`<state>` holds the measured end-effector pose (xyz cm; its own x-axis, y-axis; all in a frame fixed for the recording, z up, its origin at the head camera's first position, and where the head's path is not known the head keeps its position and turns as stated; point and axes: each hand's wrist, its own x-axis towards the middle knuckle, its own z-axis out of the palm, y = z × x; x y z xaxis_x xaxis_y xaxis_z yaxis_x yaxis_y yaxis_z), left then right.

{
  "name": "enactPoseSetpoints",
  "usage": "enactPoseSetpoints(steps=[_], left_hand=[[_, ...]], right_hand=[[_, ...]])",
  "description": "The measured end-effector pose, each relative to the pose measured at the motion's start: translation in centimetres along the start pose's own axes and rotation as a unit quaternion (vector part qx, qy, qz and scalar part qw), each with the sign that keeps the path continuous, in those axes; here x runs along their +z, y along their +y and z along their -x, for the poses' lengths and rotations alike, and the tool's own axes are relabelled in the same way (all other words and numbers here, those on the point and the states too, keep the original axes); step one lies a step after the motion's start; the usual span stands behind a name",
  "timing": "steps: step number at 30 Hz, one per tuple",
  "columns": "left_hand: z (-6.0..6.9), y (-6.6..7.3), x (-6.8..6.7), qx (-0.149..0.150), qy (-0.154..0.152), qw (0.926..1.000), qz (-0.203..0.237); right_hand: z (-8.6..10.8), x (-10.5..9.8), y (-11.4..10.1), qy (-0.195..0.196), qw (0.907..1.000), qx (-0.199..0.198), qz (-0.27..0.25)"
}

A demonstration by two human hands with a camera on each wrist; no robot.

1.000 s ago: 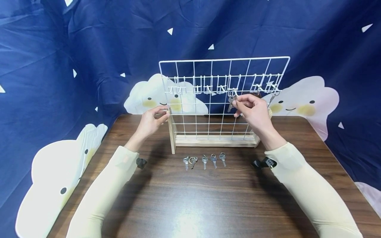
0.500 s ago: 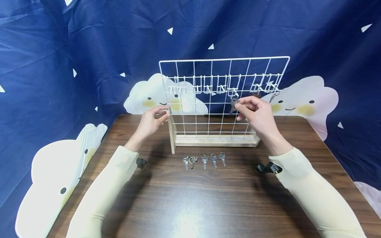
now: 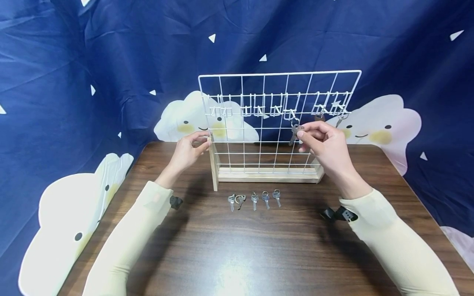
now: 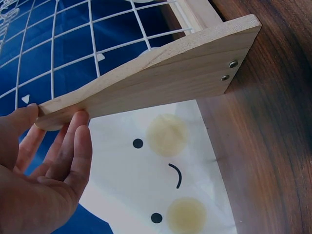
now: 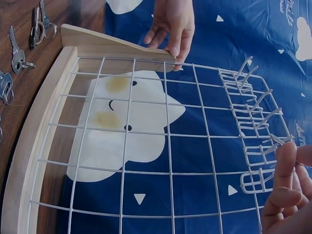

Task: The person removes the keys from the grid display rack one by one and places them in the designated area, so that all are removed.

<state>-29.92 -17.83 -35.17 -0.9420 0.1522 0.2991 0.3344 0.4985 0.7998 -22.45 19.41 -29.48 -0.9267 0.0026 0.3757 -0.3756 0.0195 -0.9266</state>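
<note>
My right hand [image 3: 327, 150] pinches a silver key [image 3: 294, 135] between thumb and forefinger. The key's ring [image 3: 295, 122] is just under a white hook on the wire grid [image 3: 261, 142]; whether it touches the hook I cannot tell. In the right wrist view, the fingers of that hand [image 5: 290, 197] largely hide the key. My left hand [image 3: 185, 154] grips the upper end of the wooden side panel [image 3: 214, 166], thumb on one side and fingers on the other, as the left wrist view shows with the hand [image 4: 46, 170] at the panel's tip [image 4: 63, 107].
Several ringed keys lie in a row before the stand, from a left one [image 3: 231, 199] to a right one [image 3: 277, 196]. A brown-headed key [image 3: 319, 118] and a silver one [image 3: 340, 120] hang at the grid's right. More white hooks [image 3: 258, 110] line the grid.
My right hand has moved a little right and down, bringing the key along, so the ring shows more plainly below the hook. The left hand stays on the panel.
</note>
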Motion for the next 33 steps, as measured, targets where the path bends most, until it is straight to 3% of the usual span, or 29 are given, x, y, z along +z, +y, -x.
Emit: enactPoseSetpoints(steps=[11, 21, 33], left_hand=[[0.1, 0.2, 0.0, -0.001, -0.001, 1.0, -0.001], [0.0, 0.0, 0.0, 0.001, -0.001, 1.0, 0.002], [0.0, -0.1, 0.0, 0.005, 0.001, 1.0, -0.001]], right_hand=[[0.8, -0.2, -0.4, -0.012, 0.9996, -0.006, 0.024], [1.2, -0.5, 0.2, -0.038, 0.9987, 0.034, -0.004], [1.3, -0.9, 1.8, -0.067, 0.9924, 0.08, 0.064]])
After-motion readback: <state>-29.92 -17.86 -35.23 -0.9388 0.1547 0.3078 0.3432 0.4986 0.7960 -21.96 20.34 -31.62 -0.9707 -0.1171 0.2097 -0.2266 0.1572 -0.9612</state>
